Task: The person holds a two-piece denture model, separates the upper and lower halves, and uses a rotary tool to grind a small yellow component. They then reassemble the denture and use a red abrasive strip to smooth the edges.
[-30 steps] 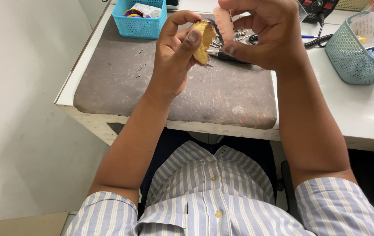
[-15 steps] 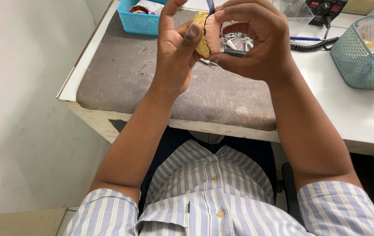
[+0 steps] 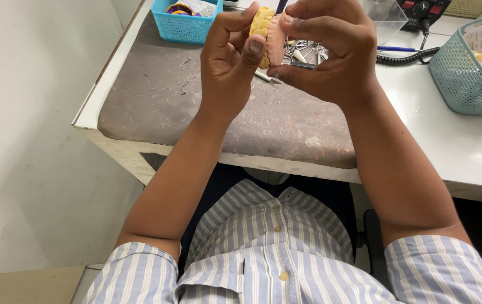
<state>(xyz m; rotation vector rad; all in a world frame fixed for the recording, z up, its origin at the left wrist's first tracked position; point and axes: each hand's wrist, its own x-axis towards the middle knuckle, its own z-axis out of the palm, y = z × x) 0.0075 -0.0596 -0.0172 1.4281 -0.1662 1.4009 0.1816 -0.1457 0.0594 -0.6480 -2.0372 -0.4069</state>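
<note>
the white counter (image 3: pixel 466 152) runs across the top of the view, its near edge just above the person's striped shirt, and a worn grey-brown mat (image 3: pixel 196 107) covers most of its left part up to the left edge. both forearms rise from the lap and meet above the mat's far side, wrists bent inward, hands held clear of the surface. the left hand (image 3: pixel 227 67) cups a yellow dental cast (image 3: pixel 262 25), thumb pressed against its near face and fingers curled behind. the right hand (image 3: pixel 331 56) pinches a pink denture piece (image 3: pixel 277 39) between thumb and bent fingers, set touching the cast. the mat beneath the hands lies bare toward the near edge. a teal basket (image 3: pixel 463 79) stands at the right edge, a smaller blue basket (image 3: pixel 182 25) at the far left corner, a black coiled cord (image 3: pixel 407 56) between, and small metal tools (image 3: pixel 303 53) lie just behind the hands
</note>
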